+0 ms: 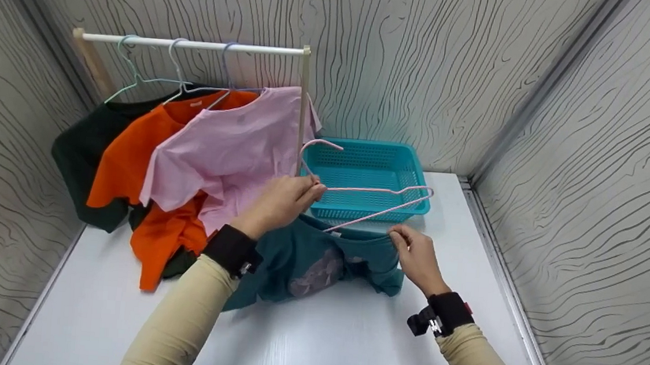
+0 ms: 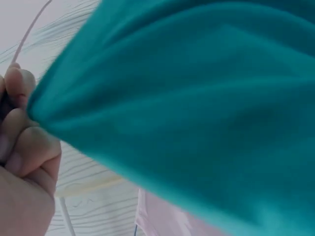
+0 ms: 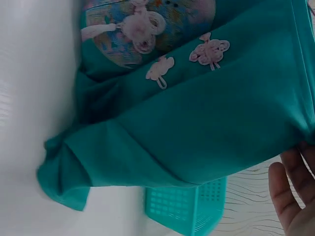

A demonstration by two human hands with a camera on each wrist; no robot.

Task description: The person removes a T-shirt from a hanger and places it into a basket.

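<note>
Teal garment (image 1: 296, 255) is lying rumpled on the near-middle of the desk (image 1: 300, 349), its neck edge lifted toward the far side. Left hand (image 1: 286, 200) is gripping the pink hanger (image 1: 362, 189) near its hook base, plus a bit of fabric; right hand (image 1: 417, 258) is pinching the neck edge farther right. Hanger's lower bar is running into the neck opening, right end sitting free. Fabric is looking soft, light, floppy; I'd be taking the neck edge, keeping off the likely delicate pink trims (image 3: 209, 51). Teal basket (image 1: 379, 152) is sitting beyond; rack (image 1: 266, 49) is carrying three tops far left.
</note>
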